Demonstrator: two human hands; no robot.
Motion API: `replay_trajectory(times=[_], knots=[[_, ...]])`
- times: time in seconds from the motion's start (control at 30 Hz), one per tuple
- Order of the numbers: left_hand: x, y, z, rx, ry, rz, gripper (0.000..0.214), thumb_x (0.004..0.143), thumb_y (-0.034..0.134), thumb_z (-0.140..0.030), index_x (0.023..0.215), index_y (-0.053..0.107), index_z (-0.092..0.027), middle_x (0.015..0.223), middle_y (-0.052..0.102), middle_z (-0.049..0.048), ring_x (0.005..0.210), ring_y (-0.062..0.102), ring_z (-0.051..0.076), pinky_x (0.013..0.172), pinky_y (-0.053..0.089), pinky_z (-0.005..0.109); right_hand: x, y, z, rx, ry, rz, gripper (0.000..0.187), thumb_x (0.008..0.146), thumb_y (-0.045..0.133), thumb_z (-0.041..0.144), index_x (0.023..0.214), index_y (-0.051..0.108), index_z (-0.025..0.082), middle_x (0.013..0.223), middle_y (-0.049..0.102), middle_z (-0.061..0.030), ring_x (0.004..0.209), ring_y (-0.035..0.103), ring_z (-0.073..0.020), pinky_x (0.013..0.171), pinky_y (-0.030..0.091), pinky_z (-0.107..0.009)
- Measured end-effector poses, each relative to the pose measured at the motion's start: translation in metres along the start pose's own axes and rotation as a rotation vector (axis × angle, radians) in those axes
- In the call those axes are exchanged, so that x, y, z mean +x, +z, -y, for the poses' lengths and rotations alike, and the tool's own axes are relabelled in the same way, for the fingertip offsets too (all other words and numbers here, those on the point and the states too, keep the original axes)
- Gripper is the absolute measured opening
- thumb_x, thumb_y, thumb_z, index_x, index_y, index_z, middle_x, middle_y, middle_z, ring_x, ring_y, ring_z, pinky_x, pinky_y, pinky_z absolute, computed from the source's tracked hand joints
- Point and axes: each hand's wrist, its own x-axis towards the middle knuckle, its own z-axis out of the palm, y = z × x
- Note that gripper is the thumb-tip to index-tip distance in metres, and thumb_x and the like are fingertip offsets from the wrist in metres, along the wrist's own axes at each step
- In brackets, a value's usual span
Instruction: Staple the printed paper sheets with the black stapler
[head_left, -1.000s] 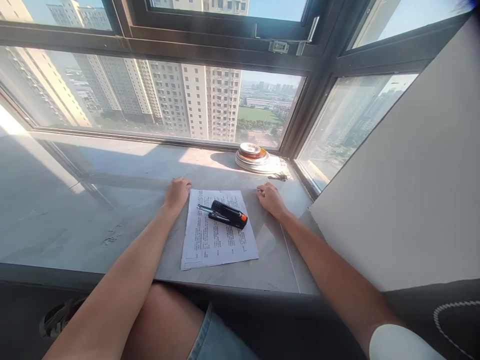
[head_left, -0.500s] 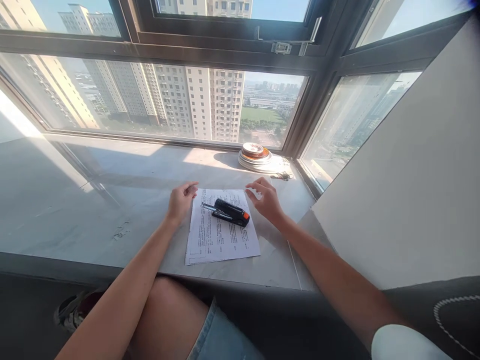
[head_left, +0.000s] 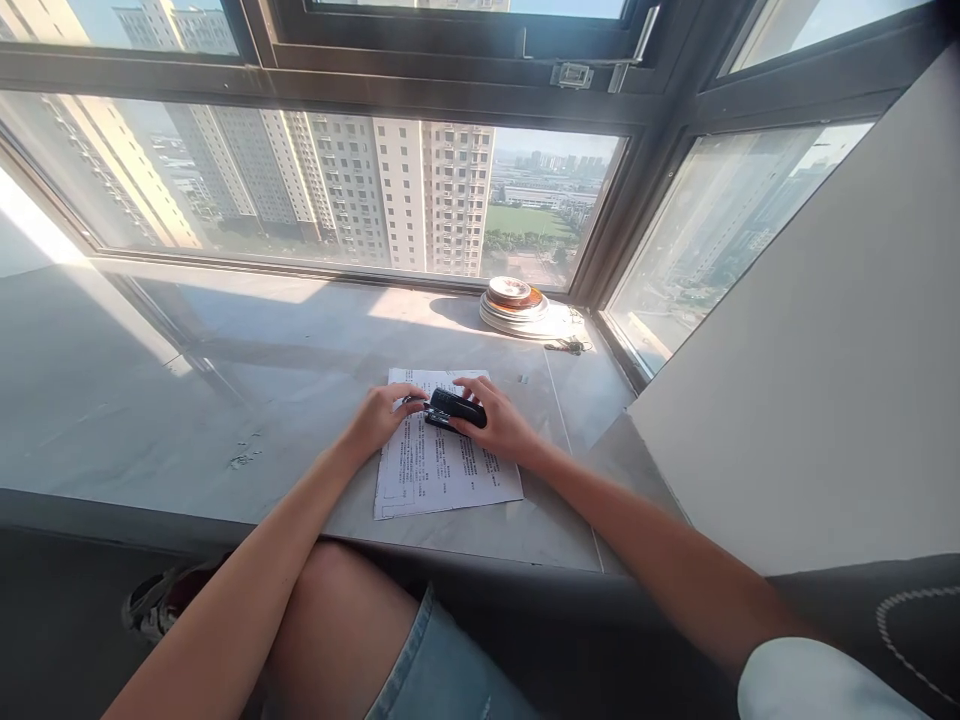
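Note:
A black stapler [head_left: 448,405] lies over a sheet of printed paper [head_left: 427,480] on the grey stone sill. My right hand [head_left: 495,415] is wrapped round the stapler's right end, with the thumb on the near side and the fingers on the far side. From the left, my left hand [head_left: 382,415] pinches the metal piece that sticks out of the stapler's left end. The orange patch at the stapler's right end is hidden by my right hand.
A stack of round plate-like rolls [head_left: 514,305] stands at the back by the window corner, with a small dark bunch [head_left: 568,346] beside it. Small fragments [head_left: 523,379] lie right of the paper. The sill's front edge [head_left: 465,558] runs above my knee.
Both hands have moved inward from beside the paper and taken hold of the stapler, the right at its body, the left at its protruding metal piece. A small fragment now shows right of the paper.

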Motion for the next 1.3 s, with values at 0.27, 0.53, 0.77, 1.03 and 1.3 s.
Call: replay_trajectory(times=[0.27, 0.53, 0.77, 1.03, 1.3], knots=[[0.001, 0.003, 0.008, -0.009, 0.004, 0.017, 0.028, 0.088, 0.068, -0.047, 0.100, 0.081, -0.026, 0.107, 0.080, 0.0055, 0.102, 0.073, 0.028, 0.101, 0.053, 0.043, -0.001, -0.002, 0.006, -0.014, -0.021, 0.025, 0.045, 0.092, 0.069, 0.030, 0.134, 0.055, 0.024, 0.113, 0.060, -0.0068, 0.100, 0.061, -0.0214, 0.094, 0.050, -0.038], [0.002, 0.000, 0.010, 0.017, 0.011, 0.001, 0.028, 0.083, 0.072, -0.048, 0.100, 0.083, -0.028, 0.111, 0.079, 0.0072, 0.109, 0.070, 0.030, 0.103, 0.052, 0.046, 0.000, 0.000, 0.004, 0.008, -0.034, 0.037, 0.041, 0.093, 0.068, 0.030, 0.132, 0.057, 0.023, 0.115, 0.064, -0.0079, 0.103, 0.063, -0.0222, 0.093, 0.050, -0.037], [-0.015, -0.007, 0.003, 0.037, -0.256, -0.119, 0.054, 0.074, 0.082, -0.042, 0.124, 0.076, -0.021, 0.109, 0.079, 0.0102, 0.098, 0.073, 0.031, 0.092, 0.057, 0.045, 0.004, -0.001, 0.002, -0.022, -0.003, 0.049, 0.012, 0.092, 0.069, 0.031, 0.097, 0.065, 0.021, 0.093, 0.065, -0.0036, 0.088, 0.059, -0.0204, 0.079, 0.046, -0.032], [-0.019, 0.005, -0.029, -0.059, -0.152, -0.004, 0.077, 0.075, 0.083, -0.035, 0.147, 0.057, -0.021, 0.097, 0.080, 0.0092, 0.110, 0.073, 0.032, 0.095, 0.057, 0.043, 0.003, 0.003, 0.007, 0.046, -0.084, 0.024, 0.014, 0.095, 0.067, 0.034, 0.094, 0.064, 0.020, 0.092, 0.061, -0.0028, 0.085, 0.057, -0.0184, 0.077, 0.045, -0.030], [-0.020, -0.005, -0.023, -0.165, -0.137, -0.031, 0.069, 0.080, 0.078, -0.042, 0.143, 0.060, -0.018, 0.099, 0.080, 0.0098, 0.111, 0.072, 0.030, 0.100, 0.056, 0.043, 0.003, 0.009, 0.017, 0.059, -0.033, 0.016, 0.015, 0.094, 0.068, 0.034, 0.098, 0.063, 0.020, 0.093, 0.061, -0.0023, 0.085, 0.058, -0.0180, 0.078, 0.044, -0.030]])
